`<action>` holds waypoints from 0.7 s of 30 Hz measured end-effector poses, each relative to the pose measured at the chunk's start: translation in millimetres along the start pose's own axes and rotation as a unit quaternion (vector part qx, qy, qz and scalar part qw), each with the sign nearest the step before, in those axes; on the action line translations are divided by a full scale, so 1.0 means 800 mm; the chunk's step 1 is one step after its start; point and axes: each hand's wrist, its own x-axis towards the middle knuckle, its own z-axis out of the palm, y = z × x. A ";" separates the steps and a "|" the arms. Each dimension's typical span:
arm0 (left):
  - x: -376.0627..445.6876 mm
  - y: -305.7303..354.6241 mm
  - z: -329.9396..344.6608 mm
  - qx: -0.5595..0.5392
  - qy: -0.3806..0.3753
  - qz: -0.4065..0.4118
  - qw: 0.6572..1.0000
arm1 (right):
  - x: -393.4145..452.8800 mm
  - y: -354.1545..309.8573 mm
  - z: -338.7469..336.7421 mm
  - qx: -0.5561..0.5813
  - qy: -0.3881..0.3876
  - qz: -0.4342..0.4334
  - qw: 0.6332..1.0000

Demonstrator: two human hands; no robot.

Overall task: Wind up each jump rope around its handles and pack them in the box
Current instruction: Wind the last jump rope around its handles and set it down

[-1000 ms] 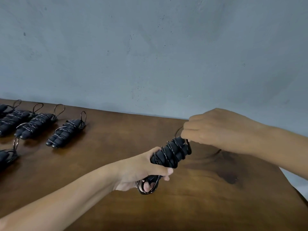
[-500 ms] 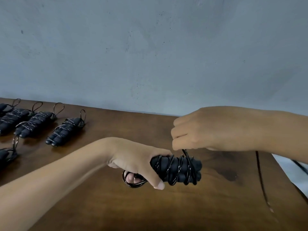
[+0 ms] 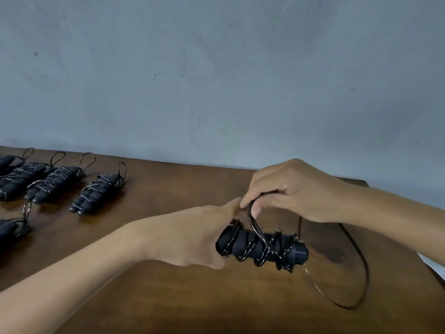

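Left hand grips the handles above the table while right hand pinches the rope crossing them.

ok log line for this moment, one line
step: winding rope | left hand: grips handles | right hand: pinches rope | slack loop on table | box: not visible
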 end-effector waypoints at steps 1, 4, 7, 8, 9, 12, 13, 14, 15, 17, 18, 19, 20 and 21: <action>-0.001 0.002 0.001 0.002 0.018 0.004 1.000 | -0.002 0.004 0.006 0.019 0.021 0.004 1.000; -0.011 0.009 0.001 0.013 0.067 0.028 0.997 | -0.006 0.017 0.021 0.060 0.063 0.019 0.996; -0.016 0.012 0.002 -0.011 0.086 0.066 0.994 | -0.005 0.021 0.032 0.104 0.076 0.023 0.991; -0.017 0.015 0.001 -0.019 0.083 0.083 0.993 | -0.004 0.020 0.036 0.122 0.078 0.028 0.989; -0.017 0.015 0.002 -0.032 0.085 0.095 0.991 | -0.002 0.021 0.041 0.140 0.081 0.033 0.986; -0.015 0.013 0.007 -0.090 0.094 0.109 0.985 | 0.003 0.030 0.052 0.153 0.073 0.046 0.985; -0.014 0.012 0.010 -0.115 0.099 0.110 0.982 | 0.004 0.035 0.056 0.150 0.058 0.048 0.986; -0.013 0.010 0.014 -0.143 0.109 0.112 0.977 | 0.004 0.040 0.059 0.153 0.049 0.056 0.985; -0.012 0.008 0.018 -0.172 0.117 0.113 0.972 | 0.003 0.041 0.060 0.158 0.045 0.061 0.984; -0.010 0.005 0.026 -0.231 0.142 0.116 0.956 | -0.003 0.047 0.064 0.164 0.046 0.078 0.982; -0.009 0.004 0.029 -0.260 0.153 0.117 0.946 | -0.006 0.051 0.067 0.159 0.052 0.095 0.981; -0.008 0.003 0.031 -0.290 0.158 0.113 0.937 | -0.010 0.053 0.069 0.154 0.059 0.117 0.979; -0.007 0.001 0.033 -0.317 0.159 0.108 0.929 | -0.013 0.054 0.071 0.153 0.065 0.134 0.977; -0.006 -0.001 0.035 -0.343 0.157 0.107 0.920 | -0.015 0.050 0.071 0.159 0.063 0.137 0.976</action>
